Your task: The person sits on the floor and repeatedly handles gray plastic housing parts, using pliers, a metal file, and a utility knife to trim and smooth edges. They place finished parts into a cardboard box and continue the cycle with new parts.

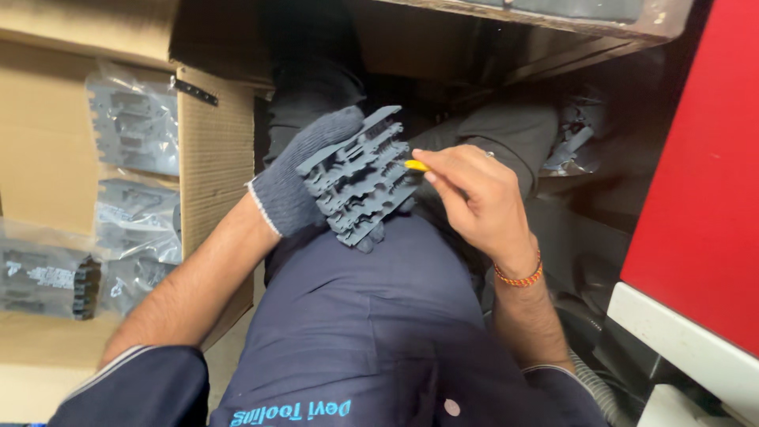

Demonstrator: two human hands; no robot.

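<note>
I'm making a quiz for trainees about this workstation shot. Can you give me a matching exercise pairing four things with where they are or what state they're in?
Things:
1. left hand
2. right hand
3. grey plastic moulded part
4. bagged parts

Descriptions:
A. lying in the cardboard box
B. bare, pinching a small yellow tool
C. wearing a grey knit glove
D. held over the lap, ribbed face up

Pairs: 1-C, 2-B, 3-D, 4-A
</note>
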